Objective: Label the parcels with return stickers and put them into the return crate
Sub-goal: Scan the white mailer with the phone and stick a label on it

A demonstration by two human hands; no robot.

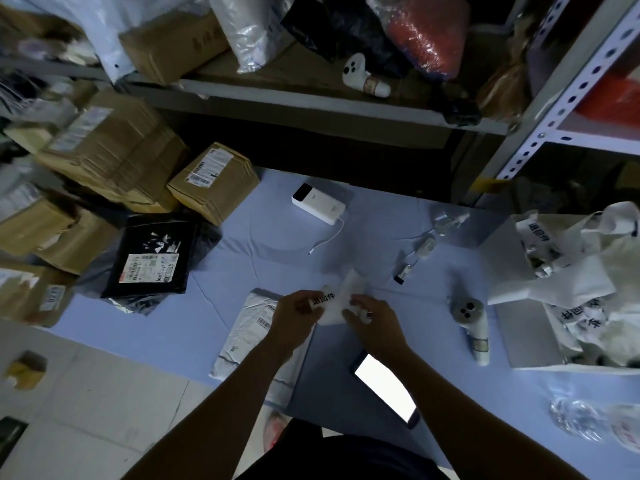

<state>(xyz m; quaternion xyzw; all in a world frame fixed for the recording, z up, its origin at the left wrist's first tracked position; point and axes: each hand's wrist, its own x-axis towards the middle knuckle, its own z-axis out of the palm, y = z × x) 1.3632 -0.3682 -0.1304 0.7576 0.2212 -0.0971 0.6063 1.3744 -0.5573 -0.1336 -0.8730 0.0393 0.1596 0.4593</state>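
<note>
- The left hand (294, 317) is curled, thumb and fingers pinching the left end of a return sticker (334, 299), a white slip with black characters printed on it.
- The right hand (375, 320) is also curled and pinches the same slip at its right edge. The paper is held between the two hands, just above the floor covering.
- A grey parcel (242, 337) lies flat on the blue sheet (277, 244), directly under the left hand and running off toward 7 o'clock, with its barcode label facing up.
- At 3 o'clock from the hands stands a grey crate (523, 334) holding white bags (588, 258) that already carry stickers with the same characters.
- Between the hands and the crate lies a pale handheld device (472, 327).
- A phone (384, 389) with a lit screen lies at 5 o'clock, just beside the right forearm.
- A white power bank (318, 202) with a trailing cable sits at 12 o'clock.
- A black parcel (149, 258) lies at 10 o'clock, with cardboard boxes (214, 183) piled beyond it.
</note>
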